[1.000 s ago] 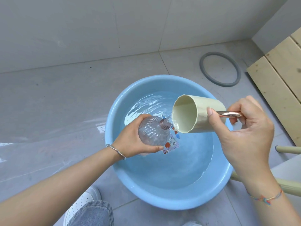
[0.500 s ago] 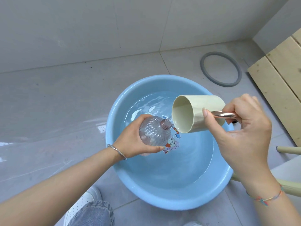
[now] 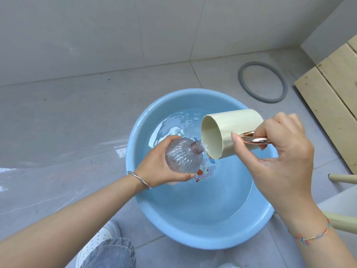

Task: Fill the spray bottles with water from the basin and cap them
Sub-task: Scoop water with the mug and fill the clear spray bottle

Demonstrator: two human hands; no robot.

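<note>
The step in hand was the filling of one bottle. The person's left hand [image 3: 154, 167] was wrapped around the base and side of a clear, ribbed, rounded plastic bottle [image 3: 183, 156], fingers curled underneath and thumb across the near side. It held the bottle tilted above the water, with the uncapped threaded neck [image 3: 197, 147] pointing up and to the right. The right hand [image 3: 280, 151] gripped the shiny rose-gold handle [image 3: 255, 140] of a cream cylindrical plastic cup [image 3: 237, 122], thumb laid along the top of the handle and the other fingers closed round it. The cup was tipped nearly onto its side, its lower lip just beside the neck, and a thin run of water [image 3: 205, 150] showed between lip and neck. Both were held over a round light-blue plastic basin [image 3: 193, 242] that stood on the grey tiled floor [image 3: 77, 122] and held shallow water. How full the bottle was could not be told through the ribbing.

The task seemed at an early stage: no spray cap and no second bottle were in view. The next move probably called for a steady, slow tilt, since the neck was narrow and the cup's mouth wide, so some water would likely spill past. Then the bottle would need righting, and probably another scoop from the basin before capping.
</note>
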